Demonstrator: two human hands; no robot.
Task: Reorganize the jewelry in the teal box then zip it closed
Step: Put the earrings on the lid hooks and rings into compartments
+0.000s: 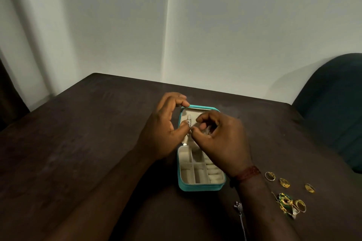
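The teal box [197, 187] lies open on the dark table, its cream-lined lid [199, 108] tilted away from me and its tray divided into compartments. My left hand [162, 131] rests at the lid's left edge, with fingertips on the lid's top corner. A small silver piece of jewelry [189, 123] is pinched between my left thumb and the fingertips of my right hand [221, 139], just in front of the lid lining. My right hand covers the middle of the box. The visible compartments hold no jewelry; ring rolls show at the right.
Loose jewelry lies on the table right of the box: gold rings [270, 175] [284, 182] [309, 188], a tangle of gold and green pieces [288, 202], a gold bangle ring [300, 205], and a silver chain [240, 213] near my right forearm. A dark chair [333, 107] stands at the right.
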